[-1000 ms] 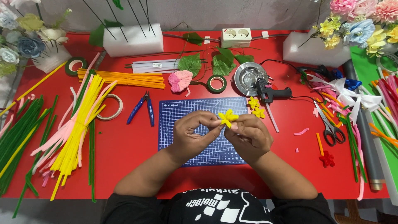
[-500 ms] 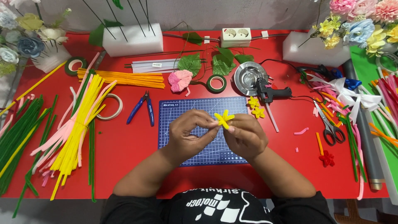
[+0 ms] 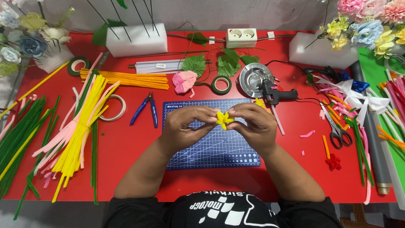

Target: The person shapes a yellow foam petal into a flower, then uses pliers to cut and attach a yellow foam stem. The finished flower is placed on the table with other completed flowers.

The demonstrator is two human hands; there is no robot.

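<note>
Craft workshop, red table (image 3: 126,143), pipe cleaners (image 3: 80,126), glue gun (image 3: 274,93), cutting mat (image 3: 219,147)

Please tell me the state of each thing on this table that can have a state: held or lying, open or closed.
Yellow flower piece: held between the fingertips of both hands, above the blue cutting mat.
Left hand: pinching the flower piece.
Right hand: pinching the flower piece.
Blue pliers: lying on the table, handles spread apart.
Scissors: lying, blades closed.
Glue gun: lying on its side, cable attached.
Green tape roll: lying flat.
</note>
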